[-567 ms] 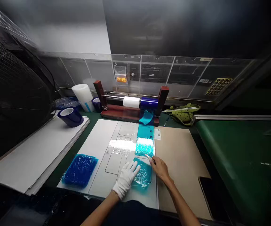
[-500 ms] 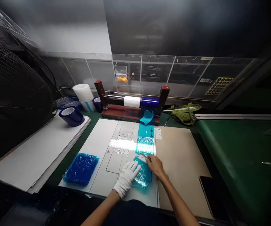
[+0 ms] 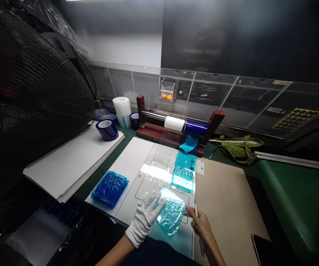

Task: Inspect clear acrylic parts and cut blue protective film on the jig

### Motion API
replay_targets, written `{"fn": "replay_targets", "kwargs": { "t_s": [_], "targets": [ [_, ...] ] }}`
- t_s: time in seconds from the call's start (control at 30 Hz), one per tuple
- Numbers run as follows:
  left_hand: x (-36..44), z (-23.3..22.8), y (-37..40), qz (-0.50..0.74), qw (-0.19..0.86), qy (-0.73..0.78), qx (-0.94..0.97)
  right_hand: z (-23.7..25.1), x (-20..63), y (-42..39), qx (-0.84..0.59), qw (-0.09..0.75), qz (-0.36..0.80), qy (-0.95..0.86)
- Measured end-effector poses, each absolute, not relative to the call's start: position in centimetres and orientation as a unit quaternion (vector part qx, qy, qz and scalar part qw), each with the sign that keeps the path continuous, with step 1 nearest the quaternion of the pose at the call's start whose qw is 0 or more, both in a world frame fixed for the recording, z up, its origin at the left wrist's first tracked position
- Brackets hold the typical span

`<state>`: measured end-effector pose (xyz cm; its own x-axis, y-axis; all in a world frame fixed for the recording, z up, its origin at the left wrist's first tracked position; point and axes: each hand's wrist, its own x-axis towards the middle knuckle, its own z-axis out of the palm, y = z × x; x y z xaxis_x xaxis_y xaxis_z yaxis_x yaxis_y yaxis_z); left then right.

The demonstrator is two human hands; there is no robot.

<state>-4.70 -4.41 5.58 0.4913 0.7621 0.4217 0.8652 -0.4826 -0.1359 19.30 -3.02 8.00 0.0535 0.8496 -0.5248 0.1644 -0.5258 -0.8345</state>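
Observation:
My left hand (image 3: 143, 218), in a white glove, lies with fingers spread on the left edge of a crinkled teal film piece (image 3: 172, 215). That piece sits lifted and tilted over the white panel (image 3: 133, 159). My bare right hand (image 3: 202, 226) pinches the film's right edge and also holds a thin stick-like tool (image 3: 196, 211). More teal film (image 3: 184, 171) stays stuck flat on the panel beyond it. A wad of dark blue film (image 3: 110, 188) rests on the panel's left part.
A wooden roll holder (image 3: 176, 131) with white and blue rolls stands at the back. Loose tape rolls (image 3: 107, 129) sit on stacked white sheets (image 3: 71, 160) at left. A big fan (image 3: 23, 92) fills the left. A brown board (image 3: 226, 207), a phone (image 3: 264, 251) and a green conveyor (image 3: 295, 199) lie right.
The teal film piece has come up off the panel and now sits tilted between both hands. My right hand drew back toward me. The camera swung left.

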Motion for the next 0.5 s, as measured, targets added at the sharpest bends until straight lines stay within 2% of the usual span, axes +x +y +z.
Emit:
{"fn": "replay_targets", "kwargs": {
  "t_s": [0.1, 0.17, 0.23, 0.3, 0.37, 0.43, 0.5],
  "targets": [
    [-4.8, 6.8, -5.4, -0.152, 0.188, -0.493, -0.836, 8.2, 17.2, -5.5, -0.612, 0.323, 0.657, -0.299],
    [-4.6, 7.5, -6.2, -0.146, 0.180, -0.501, -0.834, 8.7, 15.8, -6.1, -0.599, 0.339, 0.668, -0.284],
    [-4.8, 8.1, -7.0, -0.157, 0.126, -0.540, -0.817, 9.3, 15.1, -6.0, -0.592, 0.360, 0.660, -0.291],
    [-5.4, 9.0, -7.5, -0.191, -0.012, -0.618, -0.763, 10.0, 14.9, -5.8, -0.578, 0.375, 0.654, -0.312],
    [-6.6, 10.0, -7.5, -0.251, -0.226, -0.664, -0.667, 10.8, 15.0, -5.6, -0.564, 0.381, 0.650, -0.338],
    [-7.6, 11.1, -7.0, -0.325, -0.447, -0.644, -0.529, 11.5, 14.7, -5.5, -0.551, 0.380, 0.647, -0.365],
    [-8.3, 12.0, -6.1, -0.381, -0.572, -0.603, -0.404, 12.1, 13.9, -5.4, -0.541, 0.372, 0.647, -0.387]
  ]
}}
